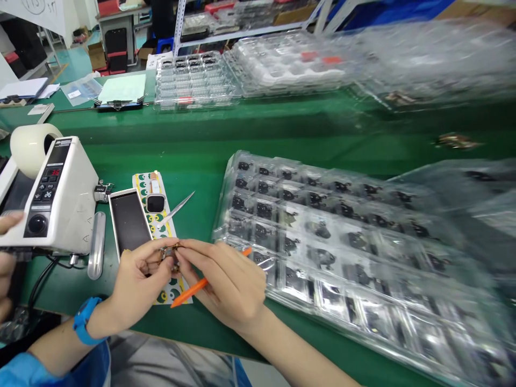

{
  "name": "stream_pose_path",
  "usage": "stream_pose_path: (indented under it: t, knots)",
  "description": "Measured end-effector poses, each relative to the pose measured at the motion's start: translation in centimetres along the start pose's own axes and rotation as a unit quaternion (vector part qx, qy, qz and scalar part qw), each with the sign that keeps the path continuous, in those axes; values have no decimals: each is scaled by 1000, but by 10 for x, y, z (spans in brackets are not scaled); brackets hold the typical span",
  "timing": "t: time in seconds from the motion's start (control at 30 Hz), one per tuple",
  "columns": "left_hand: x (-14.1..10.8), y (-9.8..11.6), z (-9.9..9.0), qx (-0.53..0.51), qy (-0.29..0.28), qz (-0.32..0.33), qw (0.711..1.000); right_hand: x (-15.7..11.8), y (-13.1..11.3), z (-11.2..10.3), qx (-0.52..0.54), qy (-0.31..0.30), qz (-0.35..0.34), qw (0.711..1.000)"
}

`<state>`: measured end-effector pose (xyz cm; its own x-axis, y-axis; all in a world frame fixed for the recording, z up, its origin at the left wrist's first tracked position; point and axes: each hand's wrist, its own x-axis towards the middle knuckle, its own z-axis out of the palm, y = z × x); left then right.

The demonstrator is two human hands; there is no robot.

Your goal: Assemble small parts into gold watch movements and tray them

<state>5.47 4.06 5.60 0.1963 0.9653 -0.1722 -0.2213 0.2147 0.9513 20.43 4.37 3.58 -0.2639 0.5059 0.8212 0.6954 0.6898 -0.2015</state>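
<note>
My left hand, with a blue band at the wrist, is closed on a small metallic part with gold-coloured edges. My right hand meets it from the right, its thumb and forefinger pinched at the part's edge. A slim orange pointed stick runs through the right hand's fingers, its tip pointing down and left. The fingers cover much of the part, so its exact kind is unclear. Beneath the hands lies a sheet of yellow and green stickers, bearing a square watch-like piece and tweezers.
A black-bottomed white tray stands left of the sticker sheet. Further left are a tape dispenser and another person's hand. Clear blister trays with dark parts spread across the right. More trays and a clipboard line the back ledge.
</note>
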Motion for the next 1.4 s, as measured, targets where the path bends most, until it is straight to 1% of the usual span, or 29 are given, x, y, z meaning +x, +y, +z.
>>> stream_pose_path:
  t: [0.13, 0.27, 0.33, 0.4, 0.43, 0.5, 0.57, 0.6, 0.67, 0.73, 0.8, 0.93, 1.0, 1.1, 1.2, 1.27, 1.33, 1.4]
  knots:
    - [0, 0, 2, 12, 8, 13, 1000, 0, -1, 1, -9, 7, -5, 1000]
    - [1, 2, 4, 1, 14, 7, 1000, -1, -3, 3, -13, 4, 13, 1000]
    - [2, 3, 4, -23, 17, -13, 999, 0, -3, 2, 14, -8, 38, 999]
    - [5, 3, 2, -47, 25, -37, 998, 1, -3, -2, 74, -22, 83, 994]
    - [6, 4, 1, -54, 29, -46, 997, 2, -2, -5, 113, -24, 112, 987]
    - [9, 4, -2, -53, 32, -57, 996, 4, 1, -13, 189, -42, 177, 965]
    - [10, 6, -5, -43, 24, -62, 997, 8, 4, -18, 244, -84, 230, 938]
    - [10, 7, -5, -40, 15, -64, 997, 10, 5, -20, 263, -114, 243, 926]
    - [10, 10, -6, -39, -10, -70, 997, 12, 7, -21, 301, -171, 243, 906]
    - [9, 11, -6, -37, -31, -75, 996, 13, 7, -19, 335, -197, 217, 895]
    - [9, 13, -6, -23, -33, -77, 996, 12, 6, -17, 352, -199, 189, 895]
    - [8, 15, -6, 15, -32, -83, 996, 9, 3, -15, 332, -208, 150, 908]
    - [8, 15, -6, 25, -37, -86, 995, 9, 2, -17, 334, -226, 161, 901]
    - [7, 14, -6, 24, -46, -85, 995, 12, 2, -17, 367, -248, 222, 869]
    - [8, 13, -6, 31, -47, -61, 997, 14, 1, -15, 408, -253, 304, 823]
    - [8, 11, -7, 58, -35, -21, 998, 15, -1, -13, 419, -245, 359, 797]
    - [7, 9, -7, 109, 1, 53, 993, 15, -3, -12, 412, -222, 408, 784]
    - [7, 5, -8, 174, 41, 143, 973, 15, -5, -11, 413, -203, 443, 769]
